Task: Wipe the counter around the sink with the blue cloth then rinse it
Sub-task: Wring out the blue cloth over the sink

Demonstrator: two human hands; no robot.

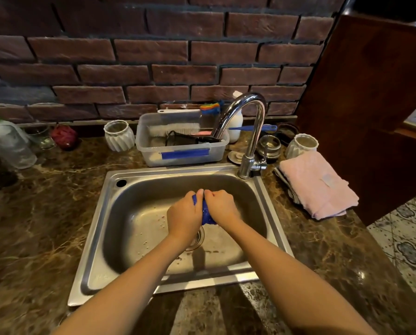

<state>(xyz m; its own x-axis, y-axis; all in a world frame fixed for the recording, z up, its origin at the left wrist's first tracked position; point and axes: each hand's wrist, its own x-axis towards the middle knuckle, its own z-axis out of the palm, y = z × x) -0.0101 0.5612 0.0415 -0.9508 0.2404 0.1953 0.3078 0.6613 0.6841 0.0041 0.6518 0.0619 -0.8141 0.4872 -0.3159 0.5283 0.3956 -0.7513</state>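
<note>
Over the middle of the steel sink [100, 228] both hands grip the blue cloth [206, 215], which is bunched into a tight wad between them. My left hand [184, 215] curls round its left side and my right hand [220, 206] curls round its right side, knuckles up. Only a narrow strip of blue shows between the fists. The drain lies just below the hands, partly hidden by my left wrist. The chrome tap [250, 131] arches at the sink's back right; no water stream is visible.
A clear plastic tub [178, 153] with brushes stands behind the sink. Two white ribbed jars [119, 135] [301, 145], a folded pink towel [320, 184], a clear bottle [9, 143] and a red scrubber [64, 135] sit on the brown marble counter [45, 213]. A brick wall rises behind.
</note>
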